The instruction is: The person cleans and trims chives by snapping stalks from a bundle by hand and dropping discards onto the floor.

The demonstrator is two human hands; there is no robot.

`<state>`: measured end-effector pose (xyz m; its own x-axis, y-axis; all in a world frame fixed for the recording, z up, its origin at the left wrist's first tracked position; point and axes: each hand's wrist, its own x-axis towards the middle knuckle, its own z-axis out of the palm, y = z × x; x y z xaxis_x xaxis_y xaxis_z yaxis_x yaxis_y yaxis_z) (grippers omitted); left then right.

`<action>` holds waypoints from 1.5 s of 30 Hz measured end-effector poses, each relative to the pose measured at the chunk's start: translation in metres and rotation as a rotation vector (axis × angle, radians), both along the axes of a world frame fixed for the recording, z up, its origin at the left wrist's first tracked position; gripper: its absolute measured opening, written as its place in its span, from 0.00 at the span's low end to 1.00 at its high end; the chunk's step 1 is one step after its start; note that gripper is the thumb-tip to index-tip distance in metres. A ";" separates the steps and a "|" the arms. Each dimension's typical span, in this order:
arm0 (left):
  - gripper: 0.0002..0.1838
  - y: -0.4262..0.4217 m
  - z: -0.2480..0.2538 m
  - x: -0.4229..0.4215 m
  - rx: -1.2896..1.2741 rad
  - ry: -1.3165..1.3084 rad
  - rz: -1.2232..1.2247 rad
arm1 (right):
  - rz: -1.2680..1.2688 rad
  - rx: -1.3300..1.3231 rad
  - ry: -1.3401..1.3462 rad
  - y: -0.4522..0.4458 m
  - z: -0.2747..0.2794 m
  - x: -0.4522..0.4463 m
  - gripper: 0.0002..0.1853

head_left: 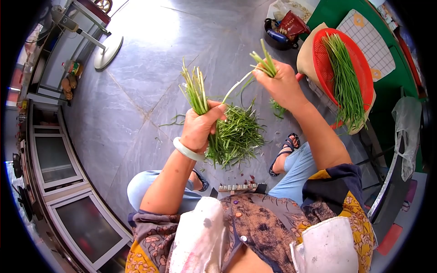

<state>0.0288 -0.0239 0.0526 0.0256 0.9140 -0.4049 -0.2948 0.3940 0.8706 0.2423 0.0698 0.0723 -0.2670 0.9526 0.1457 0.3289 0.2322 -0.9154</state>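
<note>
My left hand [200,127], with a pale bangle [187,150] at its wrist, is closed around a bunch of garlic chives [195,93], white stem ends up. Green leaves hang below that fist. My right hand [283,86] is raised to the right, closed on a smaller bunch of chives [266,64]. One thin pale strand [236,85] stretches between the two hands. Beneath them, a loose heap of green chive leaves and trimmings [241,136] lies on the grey floor [132,132].
A red basket [319,50] at the right holds long green chives [346,84]. Behind it lies a checked mat [375,43] on a green surface. A black pot [273,42] with a red packet [293,25] stands farther back. Glass-fronted cabinets [86,218] line the left; a round stand base [108,53] is nearby.
</note>
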 end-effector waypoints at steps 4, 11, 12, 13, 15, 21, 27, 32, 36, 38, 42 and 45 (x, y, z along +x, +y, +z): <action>0.06 -0.001 -0.003 -0.004 0.000 -0.041 0.030 | -0.024 0.057 -0.049 0.007 0.006 0.011 0.07; 0.06 -0.003 -0.001 -0.007 -0.019 -0.155 0.057 | 0.133 -0.075 -0.095 -0.009 0.007 0.005 0.10; 0.06 -0.003 -0.001 -0.007 -0.027 -0.167 0.050 | 0.145 -0.060 -0.088 -0.013 0.007 0.001 0.11; 0.06 -0.003 -0.001 -0.005 -0.035 -0.180 0.044 | 0.147 -0.209 0.025 -0.018 0.013 -0.005 0.12; 0.06 -0.002 0.002 -0.001 -0.044 -0.192 0.016 | 0.180 -0.276 0.126 -0.024 0.004 -0.017 0.09; 0.07 -0.001 0.004 0.012 -0.033 -0.169 -0.080 | 0.193 -0.425 0.417 -0.038 0.004 -0.036 0.07; 0.07 -0.002 0.003 0.013 -0.003 -0.152 -0.067 | 0.195 -0.393 0.335 -0.037 0.002 -0.032 0.07; 0.08 -0.003 0.009 0.011 -0.024 -0.197 -0.098 | 0.243 -0.384 0.335 -0.039 0.008 -0.028 0.06; 0.08 -0.004 0.011 0.009 -0.020 -0.206 -0.118 | 0.327 -0.353 0.417 -0.039 0.006 -0.027 0.06; 0.08 -0.004 0.014 0.008 -0.031 -0.202 -0.127 | 0.362 -0.354 0.427 -0.038 0.005 -0.025 0.05; 0.08 -0.005 0.017 0.004 -0.047 -0.210 -0.147 | 0.453 -0.354 0.383 -0.032 0.009 -0.020 0.05; 0.08 -0.006 0.016 0.002 -0.058 -0.231 -0.158 | 0.457 -0.260 0.265 -0.022 0.003 -0.014 0.06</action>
<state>0.0306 -0.0302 0.0683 0.2639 0.8665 -0.4237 -0.4134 0.4985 0.7620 0.2278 0.0476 0.0755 -0.6457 0.7626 0.0400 0.0009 0.0532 -0.9986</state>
